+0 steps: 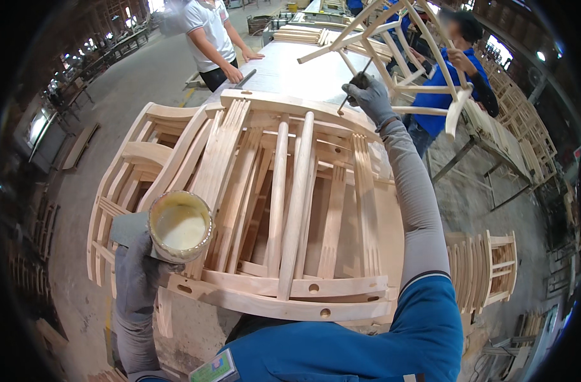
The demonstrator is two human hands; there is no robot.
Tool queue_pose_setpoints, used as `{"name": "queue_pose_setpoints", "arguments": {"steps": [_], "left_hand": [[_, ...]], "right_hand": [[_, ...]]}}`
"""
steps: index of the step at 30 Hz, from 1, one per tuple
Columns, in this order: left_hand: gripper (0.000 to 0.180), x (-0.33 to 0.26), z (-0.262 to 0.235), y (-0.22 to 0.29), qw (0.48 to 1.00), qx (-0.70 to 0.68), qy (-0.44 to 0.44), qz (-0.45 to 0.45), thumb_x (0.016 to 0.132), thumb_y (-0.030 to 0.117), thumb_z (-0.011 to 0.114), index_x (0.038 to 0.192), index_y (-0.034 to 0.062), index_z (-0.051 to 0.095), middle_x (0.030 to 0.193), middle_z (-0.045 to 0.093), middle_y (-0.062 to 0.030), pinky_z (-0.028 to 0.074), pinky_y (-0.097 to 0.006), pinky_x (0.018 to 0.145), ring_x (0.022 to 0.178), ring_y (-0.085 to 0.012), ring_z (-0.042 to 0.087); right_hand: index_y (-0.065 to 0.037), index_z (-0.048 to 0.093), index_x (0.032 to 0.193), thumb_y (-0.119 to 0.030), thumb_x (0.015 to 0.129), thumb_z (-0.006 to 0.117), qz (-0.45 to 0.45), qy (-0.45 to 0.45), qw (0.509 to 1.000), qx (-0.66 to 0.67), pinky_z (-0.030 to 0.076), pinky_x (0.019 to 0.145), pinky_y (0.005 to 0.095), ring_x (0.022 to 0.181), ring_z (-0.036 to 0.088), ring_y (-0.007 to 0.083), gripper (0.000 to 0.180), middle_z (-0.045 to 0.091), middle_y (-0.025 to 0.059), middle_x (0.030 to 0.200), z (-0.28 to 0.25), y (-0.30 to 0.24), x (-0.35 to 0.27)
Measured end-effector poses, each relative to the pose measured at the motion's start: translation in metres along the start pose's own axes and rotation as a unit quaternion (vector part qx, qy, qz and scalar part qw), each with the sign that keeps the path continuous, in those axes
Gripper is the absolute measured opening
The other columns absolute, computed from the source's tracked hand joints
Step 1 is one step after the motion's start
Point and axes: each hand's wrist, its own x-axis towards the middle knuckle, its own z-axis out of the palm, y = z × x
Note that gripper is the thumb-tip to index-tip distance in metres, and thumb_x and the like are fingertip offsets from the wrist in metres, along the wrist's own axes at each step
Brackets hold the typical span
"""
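My left hand [144,264], in a grey glove, is closed round a cup [179,227] of pale creamy liquid with drips crusted on its rim. The cup stands out over the left edge of a stack of bare wooden chair frames [239,294]. My right hand [370,100], gloved too, is stretched far forward and closed on a thin dark stick [343,106]. That stick slants down toward the far curved rail [284,105] of the top frame. Whether its tip touches the wood I cannot tell. Two round dowels [295,210] lie lengthwise across the stack.
More curved frames [144,153] are stacked on the left. A person in white [207,38] stands by the pale worktable [290,63] at the back. Another person in blue [440,76] holds a wooden chair frame [398,76] near my right hand. Wooden frames [481,267] stand on the right.
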Motion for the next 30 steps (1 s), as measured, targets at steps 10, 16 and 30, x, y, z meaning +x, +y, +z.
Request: {"name": "queue_pose_setpoints", "arguments": {"steps": [10,16,30], "left_hand": [[0.033,0.0,-0.008,0.0,0.988,0.13,0.017,0.077,0.094,0.017,0.04,0.117,-0.0043,0.048,0.104,0.059,-0.0136,0.057,-0.026,0.063,0.082,-0.0176,0.065],[0.031,0.035,-0.004,0.016,0.988,0.1,-0.104,0.058,0.093,0.012,0.043,0.115,-0.008,0.051,0.108,0.058,-0.0156,0.058,-0.033,0.076,0.098,-0.0232,0.061],[0.038,0.123,-0.054,-0.005,0.965,-0.006,-0.262,-0.007,0.094,0.023,0.039,0.116,-0.0062,0.05,0.103,0.06,-0.0151,0.058,-0.03,0.068,0.086,-0.0205,0.065]], "right_hand": [[0.003,0.062,0.079,-0.023,0.076,0.068,0.088,0.011,0.996,-0.019,0.05,0.052,0.0282,0.055,0.062,0.0159,0.026,0.064,0.0103,0.066,-0.01,0.0,0.006],[0.006,0.061,0.092,-0.008,0.081,0.061,0.059,0.017,0.989,0.133,0.053,0.062,0.0259,0.071,0.064,0.0161,0.018,0.065,0.0122,0.078,-0.001,-0.086,-0.046],[0.004,0.056,0.094,0.003,0.082,0.061,0.123,-0.162,0.925,0.322,0.056,0.079,0.0323,0.09,0.065,0.0236,0.013,0.064,0.0173,0.092,0.118,-0.257,-0.136]]}}
